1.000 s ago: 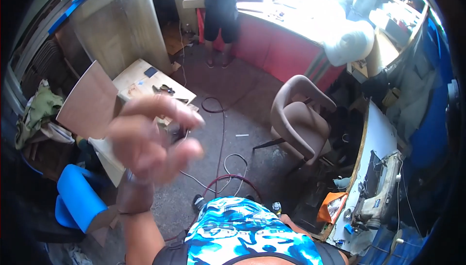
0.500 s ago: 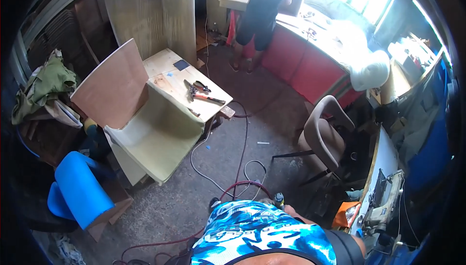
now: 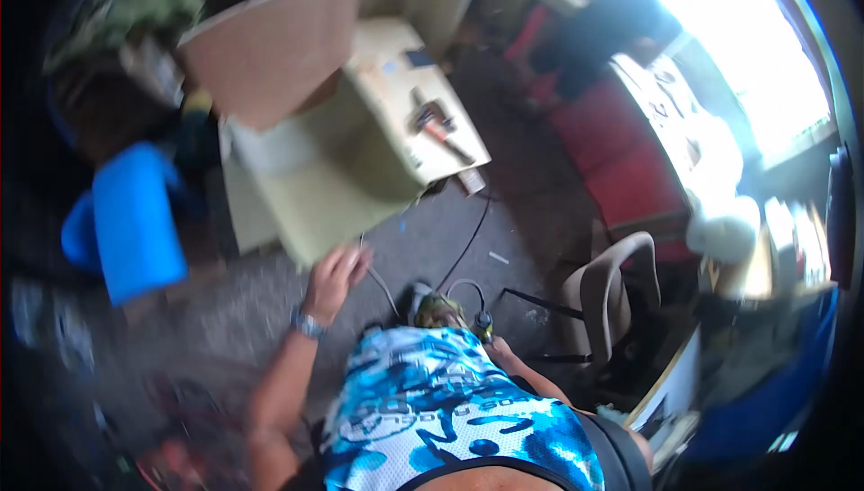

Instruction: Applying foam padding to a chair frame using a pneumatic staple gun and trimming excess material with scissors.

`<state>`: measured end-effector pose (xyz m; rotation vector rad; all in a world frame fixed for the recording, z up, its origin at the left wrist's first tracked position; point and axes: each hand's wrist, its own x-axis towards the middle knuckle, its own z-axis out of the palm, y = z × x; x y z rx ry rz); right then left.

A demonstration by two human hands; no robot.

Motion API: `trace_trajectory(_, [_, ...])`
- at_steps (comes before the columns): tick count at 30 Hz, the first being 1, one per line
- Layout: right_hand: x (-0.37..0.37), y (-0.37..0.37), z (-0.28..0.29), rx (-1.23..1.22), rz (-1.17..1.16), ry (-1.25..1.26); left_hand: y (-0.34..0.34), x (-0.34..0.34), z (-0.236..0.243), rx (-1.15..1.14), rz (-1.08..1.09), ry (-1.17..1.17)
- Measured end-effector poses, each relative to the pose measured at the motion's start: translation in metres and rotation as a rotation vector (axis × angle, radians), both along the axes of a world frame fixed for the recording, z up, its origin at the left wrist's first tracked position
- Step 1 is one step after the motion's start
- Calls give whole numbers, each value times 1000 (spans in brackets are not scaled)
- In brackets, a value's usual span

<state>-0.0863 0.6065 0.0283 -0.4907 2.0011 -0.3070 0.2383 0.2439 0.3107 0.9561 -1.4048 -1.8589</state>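
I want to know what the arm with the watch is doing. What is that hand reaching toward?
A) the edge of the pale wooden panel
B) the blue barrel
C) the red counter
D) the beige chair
A: the left hand is stretched out right at the lower edge of the pale wooden panel, far from the other things.

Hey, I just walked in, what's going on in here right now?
A person in a blue patterned shirt stands over a grey floor in a cluttered workshop. Their left hand reaches down to the lower edge of a pale green board box and looks to be touching it; the picture is blurred. The right hand is mostly hidden by the body, near a small tool with a black cable. Hand tools lie on top of the box, and a beige chair stands to the right.
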Motion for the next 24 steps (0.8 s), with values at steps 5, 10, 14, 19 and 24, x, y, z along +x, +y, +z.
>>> trace_trajectory(5, [-36,-47,-24,-16,195,16,28,-78,201,23,-481,503])
trace_trajectory(10, [-86,-86,-40,38,187,35,18,-129,267,-235,-750,487])
trace_trajectory(14, [-125,-122,-41,122,253,86,-14,-168,261,-381,-814,406])
trace_trajectory(19, [-157,-174,-26,243,369,-50,-48,-193,241,-437,-838,219])
trace_trajectory(24, [-162,-211,-1,135,131,-56,-76,-179,152,-172,-594,-240])
